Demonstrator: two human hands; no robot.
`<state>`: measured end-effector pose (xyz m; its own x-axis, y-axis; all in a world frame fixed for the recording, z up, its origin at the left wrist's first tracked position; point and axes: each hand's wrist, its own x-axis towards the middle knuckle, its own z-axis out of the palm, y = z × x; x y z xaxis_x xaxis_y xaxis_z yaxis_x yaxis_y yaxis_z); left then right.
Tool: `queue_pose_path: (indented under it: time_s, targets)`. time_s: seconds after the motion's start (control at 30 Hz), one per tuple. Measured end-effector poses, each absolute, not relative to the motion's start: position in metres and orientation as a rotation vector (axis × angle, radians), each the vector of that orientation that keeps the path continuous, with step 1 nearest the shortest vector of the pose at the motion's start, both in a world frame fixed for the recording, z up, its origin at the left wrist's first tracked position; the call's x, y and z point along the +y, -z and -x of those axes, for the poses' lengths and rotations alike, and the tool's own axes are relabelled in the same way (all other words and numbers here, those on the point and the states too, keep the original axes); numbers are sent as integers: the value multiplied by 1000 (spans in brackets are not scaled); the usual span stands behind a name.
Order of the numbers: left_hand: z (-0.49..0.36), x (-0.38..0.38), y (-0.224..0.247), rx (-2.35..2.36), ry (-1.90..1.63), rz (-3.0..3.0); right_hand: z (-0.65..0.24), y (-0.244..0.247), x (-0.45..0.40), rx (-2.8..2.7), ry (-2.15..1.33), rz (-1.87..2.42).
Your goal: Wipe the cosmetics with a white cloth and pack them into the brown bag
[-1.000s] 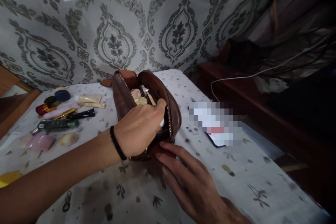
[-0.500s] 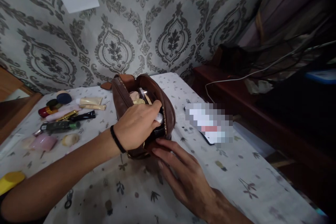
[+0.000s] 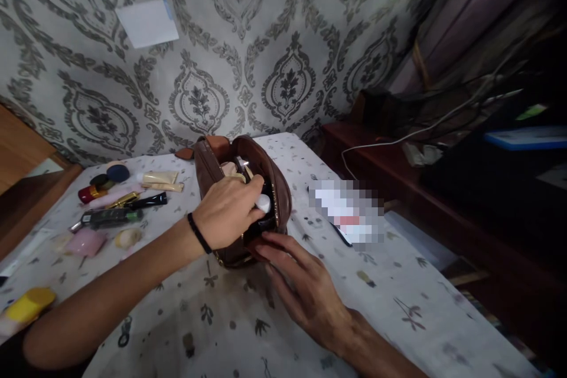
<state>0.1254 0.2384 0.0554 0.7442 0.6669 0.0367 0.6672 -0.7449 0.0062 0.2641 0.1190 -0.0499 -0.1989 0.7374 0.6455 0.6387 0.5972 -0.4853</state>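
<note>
A left hand (image 3: 230, 209) is dipping into an open brown leather bag (image 3: 282, 189) mid-scene on the surface (image 3: 168, 319), its hidden grip impossible to judge beside a white round cap (image 3: 263, 203); a right hand (image 3: 308, 280) is touching the near end, grip also unclear. Bracing there is probably easing access.

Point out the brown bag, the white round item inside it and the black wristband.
Brown bag (image 3: 283, 194): head view, on its outer side wall, picture right.
White round item (image 3: 263, 203): head view, middle of its visible face.
Black wristband (image 3: 199, 233): head view, middle of its visible stretch.
</note>
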Motion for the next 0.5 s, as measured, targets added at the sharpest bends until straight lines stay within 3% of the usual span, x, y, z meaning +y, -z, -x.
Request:
queue_pose_path:
  time_s: [0.1,0.3,0.5]
  targets:
    - [-119,238,-55,-1081,242,2968,-264,51,120,-1897,-125,1091]
    - [-79,204,-43,-928,1020,2884,-264,56,120,-1866,-80,1096]
    - [-25,145,4,-1088,1046,2827,-262,61,122,-1794,0,1073]
